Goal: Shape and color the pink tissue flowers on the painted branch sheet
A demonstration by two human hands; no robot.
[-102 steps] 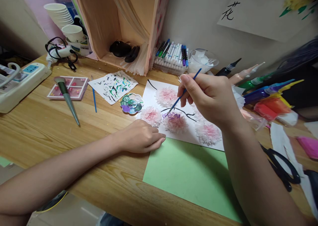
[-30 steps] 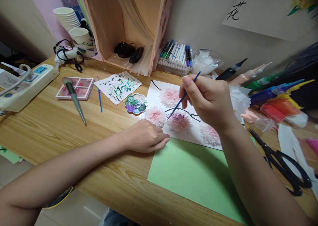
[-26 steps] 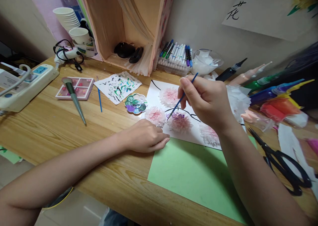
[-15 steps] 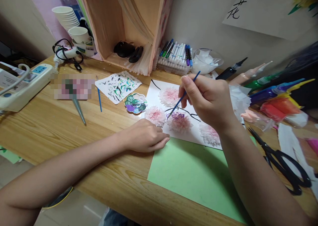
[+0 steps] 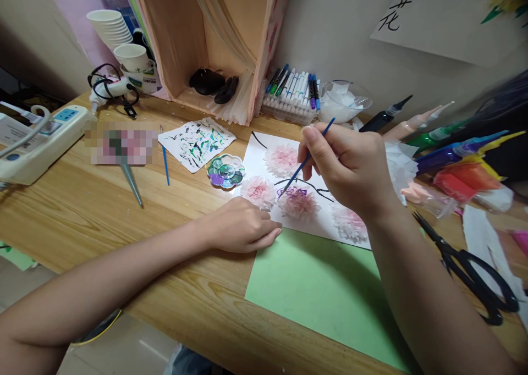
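My right hand [image 5: 346, 166] pinches a thin blue paintbrush [image 5: 301, 166], its dark tip at the left side of a pink tissue-paper flower [image 5: 303, 203] that has purple strokes on its upper part. Several such fluffy flowers lie on a white paper [image 5: 258, 158] with black painted branches. My left hand [image 5: 243, 226] rests palm down by the paper's lower left edge, fingers loosely curled together, nothing visible in them. Under the white paper's front edge shows a green sheet [image 5: 313, 292]. Just left of the paper is a flower-shaped paint palette [image 5: 225, 171] with green and purple paint.
Left of the palette lie a paint-dabbed paper [image 5: 198, 144], another blue brush [image 5: 165, 163] and a power strip [image 5: 45, 144]. A box of markers [image 5: 289, 97] and a clear bowl [image 5: 342, 100] stand behind. Black scissors [image 5: 466, 265] and paint bottles [image 5: 429, 138] are right.
The brush tip has moved very slightly at the flower's left side. My left hand keeps its place.
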